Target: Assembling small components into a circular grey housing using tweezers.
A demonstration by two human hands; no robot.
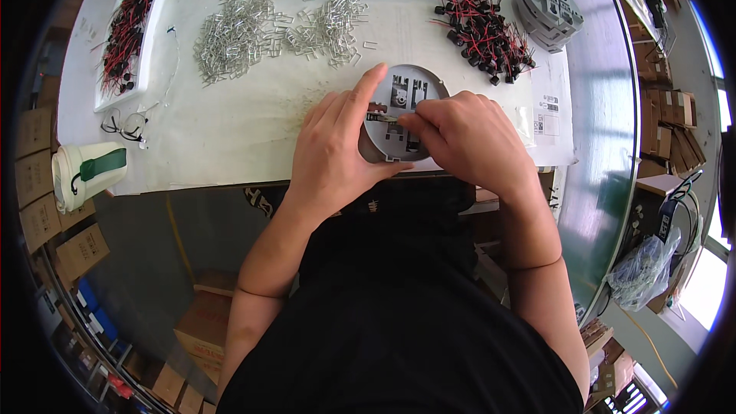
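Note:
A round grey plastic housing [402, 79], with black slots and fittings inside its shallow rim, is held tilted at the front edge of the table. My left hand [334, 136] grips its left side, with the index finger along the upper rim and the thumb under the lower edge. Over the housing's right half, my right hand [469, 136] is closed, thumb and index finger pinched together at the middle. A small, narrow metallic piece shows at those fingertips, too small to name for certain. The right hand's other fingers are hidden.
Loose U-shaped metal clips [241, 31] lie in heaps at the back. Black buzzer-like parts with red wires [483, 27] are piled at the right, beside stacked grey housings [548, 11]. At left are a white tray [161, 0] of wired parts, glasses [125, 124] and a whitish container [67, 176].

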